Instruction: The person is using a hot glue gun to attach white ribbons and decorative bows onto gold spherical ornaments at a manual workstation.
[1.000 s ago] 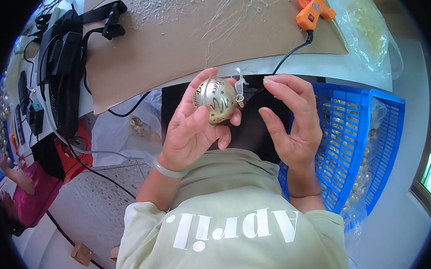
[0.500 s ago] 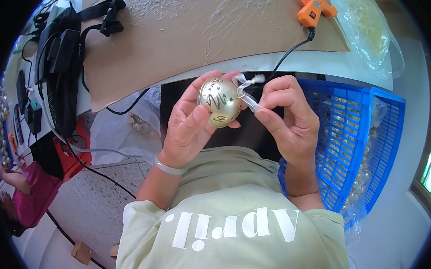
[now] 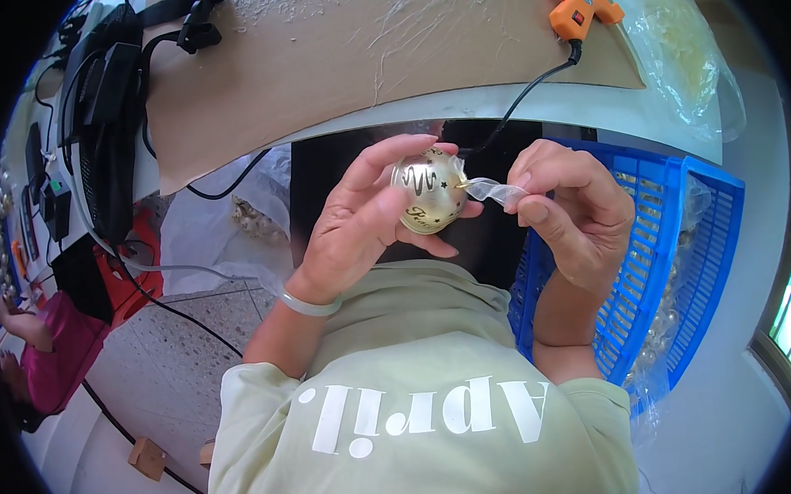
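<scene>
A shiny gold bauble (image 3: 429, 195) with dark lettering and small stars sits in my left hand (image 3: 358, 209), its fingers curled round the ball. From the bauble's cap, on its right side, runs a sheer white ribbon (image 3: 492, 190). My right hand (image 3: 579, 208) pinches that ribbon between thumb and forefinger, and the stretch between cap and fingers looks taut and twisted. Both hands are above my lap, just in front of the table's near edge.
Cardboard (image 3: 318, 83) strewn with glue threads covers the table. An orange glue gun (image 3: 575, 14) lies at its right, beside a clear plastic bag (image 3: 678, 58). A blue crate (image 3: 643, 263) with baubles stands at my right. Another person's pink sleeve (image 3: 60, 350) shows far left.
My right hand has drawn the ribbon to the right, away from the bauble. The bauble has turned and shifted slightly right in my left hand.
</scene>
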{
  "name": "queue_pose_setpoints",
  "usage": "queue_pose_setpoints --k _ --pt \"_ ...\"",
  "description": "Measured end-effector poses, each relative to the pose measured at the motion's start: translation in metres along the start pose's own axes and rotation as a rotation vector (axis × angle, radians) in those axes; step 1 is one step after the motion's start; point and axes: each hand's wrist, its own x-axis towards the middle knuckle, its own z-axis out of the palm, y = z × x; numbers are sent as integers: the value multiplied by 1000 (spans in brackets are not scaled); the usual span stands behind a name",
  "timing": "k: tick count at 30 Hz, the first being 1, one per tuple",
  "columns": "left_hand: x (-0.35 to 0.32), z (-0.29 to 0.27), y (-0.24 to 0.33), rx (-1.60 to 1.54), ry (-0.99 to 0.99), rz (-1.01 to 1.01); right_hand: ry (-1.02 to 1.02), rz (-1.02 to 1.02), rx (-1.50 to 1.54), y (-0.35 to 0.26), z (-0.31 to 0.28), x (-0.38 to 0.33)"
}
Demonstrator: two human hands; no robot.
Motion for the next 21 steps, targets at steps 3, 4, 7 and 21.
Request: queue_pose_setpoints --k 3,4,7,21 --pt "1 -2 -2 206 -131 63 -40 -46 -145 -7 -2 5" --pt "2 -4 -4 206 -132 61 -20 -48 -174 -8 -1 5" --pt "4 -13 -10 482 -113 156 21 -50 -232 -11 0 7" --pt "5 -6 -3 828 -146 286 -167 -69 -382 -24 -12 5"
